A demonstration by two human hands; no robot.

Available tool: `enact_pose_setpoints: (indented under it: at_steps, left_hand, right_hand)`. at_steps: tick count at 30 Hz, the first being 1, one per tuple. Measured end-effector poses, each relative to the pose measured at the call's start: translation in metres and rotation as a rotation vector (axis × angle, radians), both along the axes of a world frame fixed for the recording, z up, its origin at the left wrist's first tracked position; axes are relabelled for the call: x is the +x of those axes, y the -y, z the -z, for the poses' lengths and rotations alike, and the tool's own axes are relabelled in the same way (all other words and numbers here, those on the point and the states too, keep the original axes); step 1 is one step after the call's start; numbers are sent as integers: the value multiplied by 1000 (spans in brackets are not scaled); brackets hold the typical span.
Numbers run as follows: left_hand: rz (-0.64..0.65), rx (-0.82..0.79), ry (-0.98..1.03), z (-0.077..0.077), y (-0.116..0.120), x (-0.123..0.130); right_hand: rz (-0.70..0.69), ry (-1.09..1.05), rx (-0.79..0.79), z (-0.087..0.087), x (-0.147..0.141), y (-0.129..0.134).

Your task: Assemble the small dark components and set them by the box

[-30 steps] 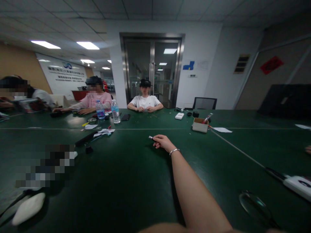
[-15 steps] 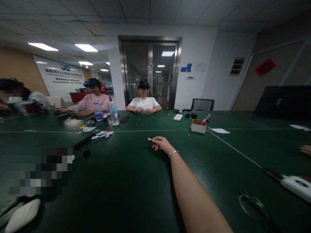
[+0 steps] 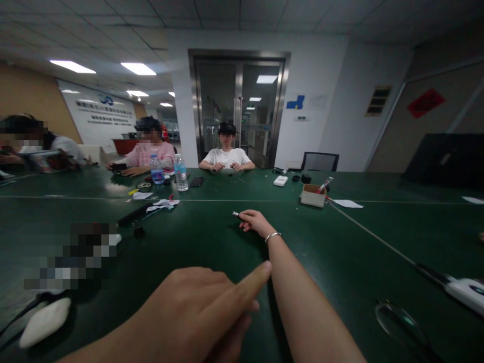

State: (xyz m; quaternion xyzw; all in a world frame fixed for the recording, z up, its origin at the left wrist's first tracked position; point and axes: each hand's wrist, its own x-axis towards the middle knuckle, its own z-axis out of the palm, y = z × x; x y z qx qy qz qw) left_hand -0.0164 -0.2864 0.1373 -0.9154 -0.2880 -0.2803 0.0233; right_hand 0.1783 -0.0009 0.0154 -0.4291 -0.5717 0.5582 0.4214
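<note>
**Right hand pinches a small metal-tipped item over the green table**

The right hand [image 3: 254, 223], with a silver bracelet [image 3: 272, 237] at its wrist, reaches out over the green table [image 3: 181, 252]. Its thumb and fingers are closed narrowly on the small metal-tipped item [image 3: 236, 215], whose shiny end points left, near the middle of the view. Whether hand or item touches the tabletop is unclear.

The left hand [image 3: 204, 307] is close to the camera, index finger straight and other fingers curled. Its fingertip overlaps the right forearm in view; contact cannot be told, nor whether the curled fingers hold anything.

Green tabletop spans from the item leftward to a small black object [image 3: 138, 230] and crumpled paper [image 3: 163, 204]. A pale seam [image 3: 215, 200] crosses just beyond the item. Past it stand two bottles [image 3: 181, 175], with a black phone [image 3: 196, 182] beside them; the far edge has a seated person [image 3: 227, 158] behind it.

To the right beyond the hand is an open box [image 3: 312, 198] with a pen-like thing sticking out. Glasses [image 3: 397, 320] and a white device [image 3: 467, 293] lie right of the forearm, the device running out of view.
</note>
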Motion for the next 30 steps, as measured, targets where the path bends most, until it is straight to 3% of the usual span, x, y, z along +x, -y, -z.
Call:
enact_pose_setpoints:
  at_steps: [3, 10, 19, 24, 30]
  left_hand:
    - [18, -23, -35, -22, -5, 13]
    - [54, -83, -111, -19, -5, 19]
    - [177, -158, -187, -31, -6, 35]
    - [293, -341, -155, -35, -9, 43]
    - [463, -760, 60, -33, -8, 44]
  right_hand:
    - [-1, -1, -3, -2, 0, 2]
    - [13, 2, -5, -1, 0, 1]
    - [8, -2, 1, 2, 0, -2]
    - [7, 2, -3, 0, 0, 0]
    - [11, 9, 1, 0, -1, 0]
